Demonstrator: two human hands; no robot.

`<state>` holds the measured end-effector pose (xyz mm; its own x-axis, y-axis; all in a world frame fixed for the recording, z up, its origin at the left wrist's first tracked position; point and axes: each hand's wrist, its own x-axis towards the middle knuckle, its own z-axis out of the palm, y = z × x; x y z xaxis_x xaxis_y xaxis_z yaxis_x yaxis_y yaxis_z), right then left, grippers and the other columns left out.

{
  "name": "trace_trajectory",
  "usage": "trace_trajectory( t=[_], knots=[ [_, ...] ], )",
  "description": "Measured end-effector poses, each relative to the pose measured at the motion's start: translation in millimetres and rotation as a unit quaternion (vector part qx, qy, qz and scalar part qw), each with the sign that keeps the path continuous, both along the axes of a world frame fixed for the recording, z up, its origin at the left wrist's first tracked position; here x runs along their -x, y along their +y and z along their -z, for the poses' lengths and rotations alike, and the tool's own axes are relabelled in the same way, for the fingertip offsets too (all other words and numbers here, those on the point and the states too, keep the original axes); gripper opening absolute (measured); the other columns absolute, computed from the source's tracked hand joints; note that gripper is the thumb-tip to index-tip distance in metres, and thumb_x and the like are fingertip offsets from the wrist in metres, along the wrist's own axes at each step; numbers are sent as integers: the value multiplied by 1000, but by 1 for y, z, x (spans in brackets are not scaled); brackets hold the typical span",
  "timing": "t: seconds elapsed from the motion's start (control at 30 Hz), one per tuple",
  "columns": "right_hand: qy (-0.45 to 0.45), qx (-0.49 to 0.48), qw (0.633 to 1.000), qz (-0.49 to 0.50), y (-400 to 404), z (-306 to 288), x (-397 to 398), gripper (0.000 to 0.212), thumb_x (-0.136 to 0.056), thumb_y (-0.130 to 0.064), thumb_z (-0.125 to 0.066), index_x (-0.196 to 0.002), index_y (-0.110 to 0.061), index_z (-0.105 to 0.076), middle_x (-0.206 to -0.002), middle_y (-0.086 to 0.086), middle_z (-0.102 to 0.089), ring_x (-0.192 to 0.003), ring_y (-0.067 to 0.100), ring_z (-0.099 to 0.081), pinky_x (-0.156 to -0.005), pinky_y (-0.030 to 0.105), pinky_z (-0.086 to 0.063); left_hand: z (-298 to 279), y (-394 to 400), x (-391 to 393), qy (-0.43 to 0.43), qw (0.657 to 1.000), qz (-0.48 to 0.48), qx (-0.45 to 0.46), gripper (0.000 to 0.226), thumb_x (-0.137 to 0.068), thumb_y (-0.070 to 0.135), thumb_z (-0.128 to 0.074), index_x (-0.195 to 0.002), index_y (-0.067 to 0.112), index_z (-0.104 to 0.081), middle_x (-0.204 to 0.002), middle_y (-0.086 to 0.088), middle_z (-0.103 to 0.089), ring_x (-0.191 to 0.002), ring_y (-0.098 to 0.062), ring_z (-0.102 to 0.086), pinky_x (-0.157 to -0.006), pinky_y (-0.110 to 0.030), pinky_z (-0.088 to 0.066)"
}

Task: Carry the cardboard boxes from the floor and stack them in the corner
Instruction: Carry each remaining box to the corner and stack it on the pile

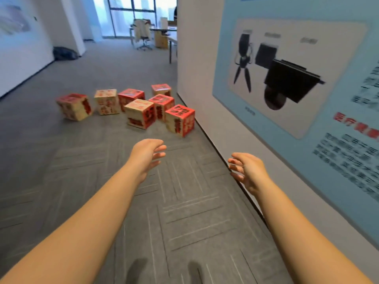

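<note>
Both bare arms reach forward over the grey carpet. The left hand and the right hand are held apart from each other, palms turned inward, fingers loosely spread and relaxed, holding nothing and touching nothing.

Ahead of the hands, seven cardboard boxes with red and cream printing sit scattered on the floor. The nearest box lies just beyond the left hand and a little to its right, close to the wall, tilted on one edge. Just behind it to the left stands another box, with a third box between and behind them. Farther back are a red-topped box, a pale box and, farthest to the left of the hands, a tilted box. The rearmost box sits against the wall.

To the right of the right hand runs a white wall carrying a light blue poster with dark device pictures and blurred text. Far beyond the boxes stand an office chair and a desk by a window.
</note>
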<state>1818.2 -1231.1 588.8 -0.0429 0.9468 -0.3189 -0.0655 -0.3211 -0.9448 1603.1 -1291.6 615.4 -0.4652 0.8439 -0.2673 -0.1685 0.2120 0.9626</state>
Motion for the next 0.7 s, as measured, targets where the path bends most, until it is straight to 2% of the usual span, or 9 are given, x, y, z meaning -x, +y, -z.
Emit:
trace_trajectory(
  t=[0.23,0.33,0.43,0.57,0.7],
  knots=[
    [-13,-7,999,-49,73,-1,82,16,-91,-13,-49,-76,-18,-52,-75,1,-56,-65,11,-50,-62,23,-42,7,51,77,-10,999,-33,-8,11,-94,20,-49,-84,20,-54,-87,4,-59,-78,-9,-55,-72,-26,-42],
    [-19,-6,998,-58,116,4,101,13,-92,-15,-51,-79,-17,-54,-79,2,-57,-68,12,-53,-63,24,-44,16,87,96,-23,999,-45,-2,7,-95,19,-48,-95,16,-55,-87,3,-58,-78,-10,-55,-74,-27,-43],
    [-11,-7,998,-65,171,9,120,12,-92,-16,-51,-80,-17,-54,-79,2,-57,-66,12,-53,-61,23,-44,23,136,115,-22,998,-62,2,10,-95,19,-49,-102,14,-54,-87,3,-59,-79,-10,-55,-78,-29,-43],
    [1,-16,996,-85,257,6,146,15,-92,-15,-51,-77,-17,-53,-73,1,-56,-61,12,-50,-58,23,-41,20,219,133,-22,996,-86,-1,12,-94,19,-49,-104,14,-54,-86,4,-59,-78,-10,-55,-72,-27,-43],
    [12,-21,996,-87,344,-12,168,18,-92,-13,-50,-74,-17,-52,-70,1,-55,-59,12,-48,-58,23,-37,0,306,148,-19,996,-89,-1,10,-94,20,-51,-101,15,-55,-85,4,-60,-78,-9,-55,-82,-32,-41]
  ],
)
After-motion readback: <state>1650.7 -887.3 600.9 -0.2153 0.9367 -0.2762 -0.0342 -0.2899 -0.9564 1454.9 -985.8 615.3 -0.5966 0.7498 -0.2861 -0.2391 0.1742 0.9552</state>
